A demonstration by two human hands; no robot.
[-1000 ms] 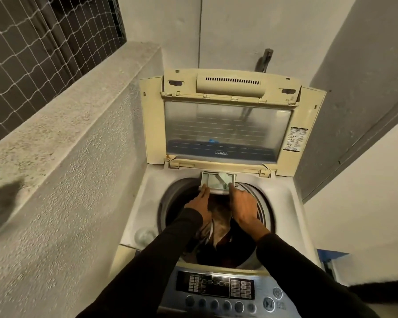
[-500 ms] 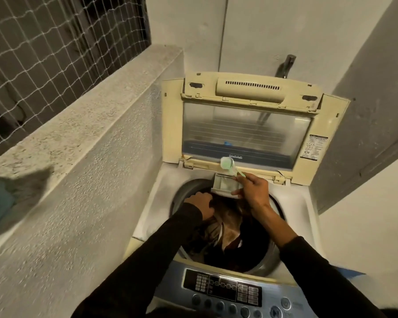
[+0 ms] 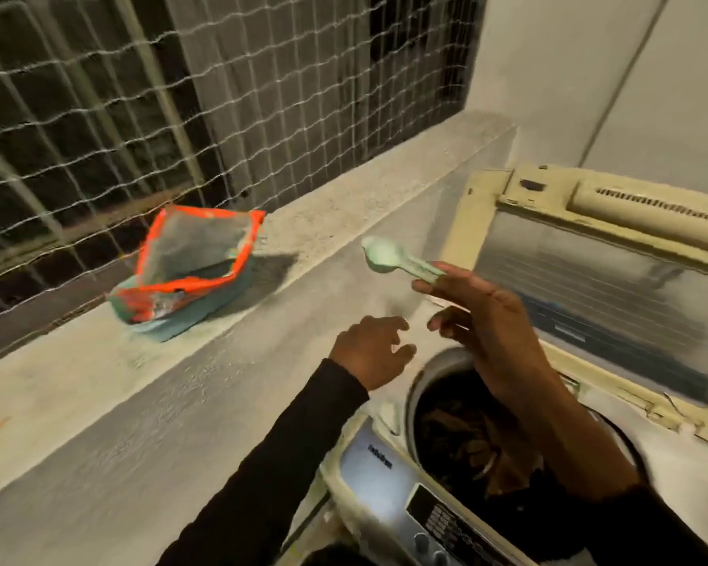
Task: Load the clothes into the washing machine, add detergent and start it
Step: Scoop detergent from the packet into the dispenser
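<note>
Head view: right hand pinches light, stiff scoop by its handle; left hand loosely open, near floppy detergent bag

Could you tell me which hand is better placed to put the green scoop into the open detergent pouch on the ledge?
Right: the right hand already holds the scoop, bowl pointing toward the detergent pouch. The left hand is empty.

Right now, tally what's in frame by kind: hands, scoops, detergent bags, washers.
Hands: 2, the left hand empty, the right hand holding the scoop
Scoops: 1, a pale green scoop
Detergent bags: 1, an opened orange-edged bag on the ledge
Washers: 1, a washing machine with its lid up
Total: 5
</note>
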